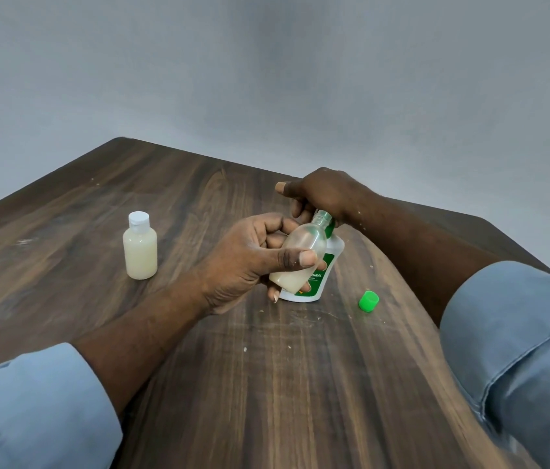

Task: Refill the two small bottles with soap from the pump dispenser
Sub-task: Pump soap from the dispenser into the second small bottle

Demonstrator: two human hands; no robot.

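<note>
Hiding pump dispenser (335,248) top — right hand (322,198)

My left sleeve (30,411) and right sleeve (517,333) are light blue-grey cloth, folded back and creased above the near end of the table (267,384); pale flecks dot the wrist behind my right hand (324,194).

You've two small clear plastic bottles (140,248), one white green-labelled pump dispenser (334,248) behind your fingers (275,228), one green plastic cap (368,301).
</note>
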